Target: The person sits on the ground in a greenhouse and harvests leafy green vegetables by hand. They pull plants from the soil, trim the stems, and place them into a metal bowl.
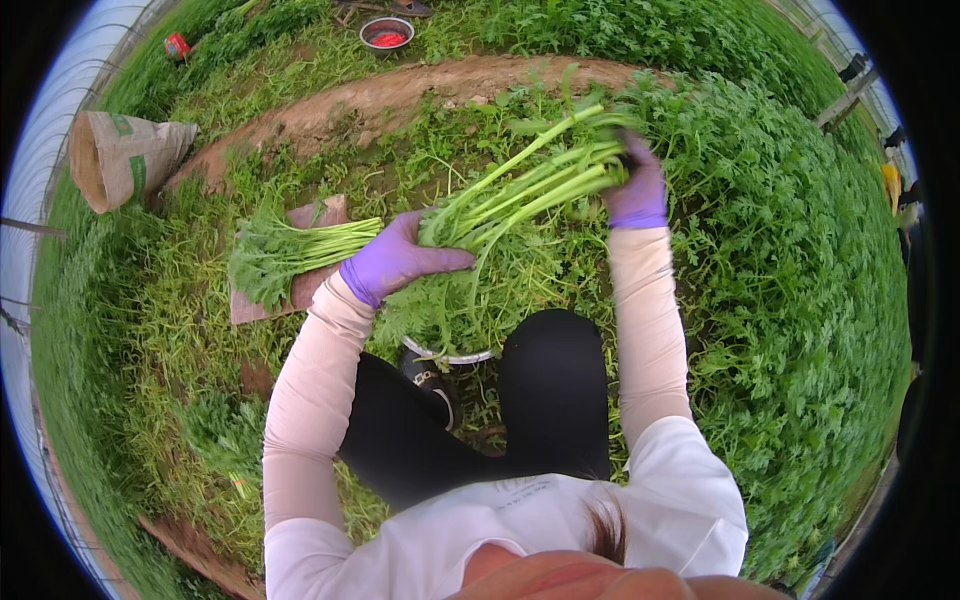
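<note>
My left hand (405, 259), in a purple glove, grips the leafy part of a bunch of green leafy stalks (525, 184). The cut-looking stem ends point up and right, to my right hand (636, 176), gloved in purple with dark soiled fingers. That hand is at the stem ends and blurred; whether its fingers close on them I cannot tell. Left of my left hand, a second bunch of stalks (322, 244) lies on a pinkish flat sheet (251, 309). Under the held bunch, loose greens cover most of a metal basin, whose rim (457, 358) shows near my knees.
A woven sack (127, 161) lies open at the upper left. A metal bowl (386, 34) with something red stands beyond the bare soil ridge (420, 86). A tied bunch of greens (225, 439) lies at lower left. Dense leafy plants (787, 262) grow at right.
</note>
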A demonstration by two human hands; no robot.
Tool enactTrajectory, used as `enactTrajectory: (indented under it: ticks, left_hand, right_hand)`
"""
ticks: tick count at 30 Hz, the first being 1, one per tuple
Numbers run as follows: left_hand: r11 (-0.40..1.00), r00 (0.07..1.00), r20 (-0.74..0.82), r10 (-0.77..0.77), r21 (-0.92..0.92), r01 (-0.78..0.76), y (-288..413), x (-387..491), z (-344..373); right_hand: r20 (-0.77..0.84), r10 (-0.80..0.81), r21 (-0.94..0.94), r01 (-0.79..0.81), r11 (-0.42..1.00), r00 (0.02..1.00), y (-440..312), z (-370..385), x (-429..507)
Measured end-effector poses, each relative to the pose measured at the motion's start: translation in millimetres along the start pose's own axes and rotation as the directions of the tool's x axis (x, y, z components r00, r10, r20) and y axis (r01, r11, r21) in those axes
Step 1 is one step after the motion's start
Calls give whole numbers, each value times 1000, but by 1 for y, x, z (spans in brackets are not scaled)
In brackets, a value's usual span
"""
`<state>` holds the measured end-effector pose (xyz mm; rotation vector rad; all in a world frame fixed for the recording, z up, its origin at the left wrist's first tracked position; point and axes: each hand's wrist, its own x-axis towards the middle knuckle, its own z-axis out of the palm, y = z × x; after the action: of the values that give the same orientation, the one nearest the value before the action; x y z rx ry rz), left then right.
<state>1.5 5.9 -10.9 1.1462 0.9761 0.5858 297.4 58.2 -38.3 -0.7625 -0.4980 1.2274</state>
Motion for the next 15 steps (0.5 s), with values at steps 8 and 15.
enactTrajectory:
  ticks: [8,15]
  left_hand:
    - [986,983,-126,137,-79,-147,-4,2,-4]
    - [991,990,-40,133,-14,-133,-6,7,17]
  right_hand:
    - [36,236,-610,-166,775,971,19,-82,-11]
    - [622,420,6,-540,841,661,35,4,-47]
